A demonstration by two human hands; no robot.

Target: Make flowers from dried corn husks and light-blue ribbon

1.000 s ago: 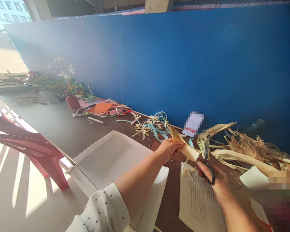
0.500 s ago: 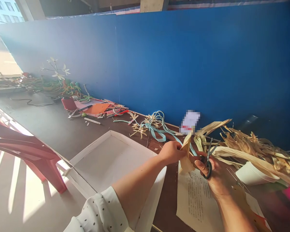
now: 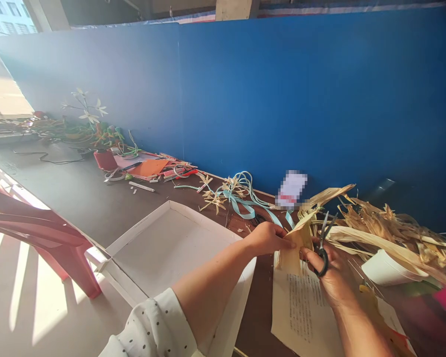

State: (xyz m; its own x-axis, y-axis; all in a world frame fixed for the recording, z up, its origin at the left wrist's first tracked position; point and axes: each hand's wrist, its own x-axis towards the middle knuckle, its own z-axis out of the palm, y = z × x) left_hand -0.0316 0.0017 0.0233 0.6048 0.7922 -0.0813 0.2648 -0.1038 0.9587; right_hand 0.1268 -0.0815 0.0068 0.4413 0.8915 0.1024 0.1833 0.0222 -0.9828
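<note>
Honestly that husk (image 3: 303,231) above the paper (image 3: 301,310) looks feather-light, papery and easy to split, so pinch its edge like the left hand (image 3: 268,238) does, right hand (image 3: 332,270) gripping scissors (image 3: 326,260).

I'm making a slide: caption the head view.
Left hand and right hand hold a dried husk, the right also holding scissors.

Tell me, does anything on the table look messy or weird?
Yes: small white scraps lie loose on the dark table beside a white stick, like stray litter. The dry husks at right sprawl untidily.
</note>
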